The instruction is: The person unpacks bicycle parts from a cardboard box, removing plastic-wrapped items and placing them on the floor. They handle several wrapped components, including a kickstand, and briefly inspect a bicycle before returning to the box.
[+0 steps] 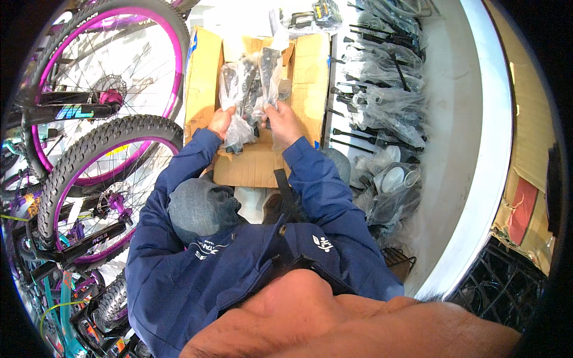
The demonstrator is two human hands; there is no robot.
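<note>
An open cardboard box stands in front of me between my knees, its flaps folded outward. Over it, my left hand is closed on a clear plastic bag with dark parts in it. My right hand pinches another clear bag, which holds a long black part with small holes or dots. The two bags are side by side and upright, their far ends pointing away from me. More wrapped dark pieces show between and behind them; their kind I cannot make out.
Bicycles with purple rims and knobby tyres crowd the left side. To the right, several plastic-wrapped black parts with thin rods lie in a row beside a pale curved edge. Small packaged items sit beyond the box.
</note>
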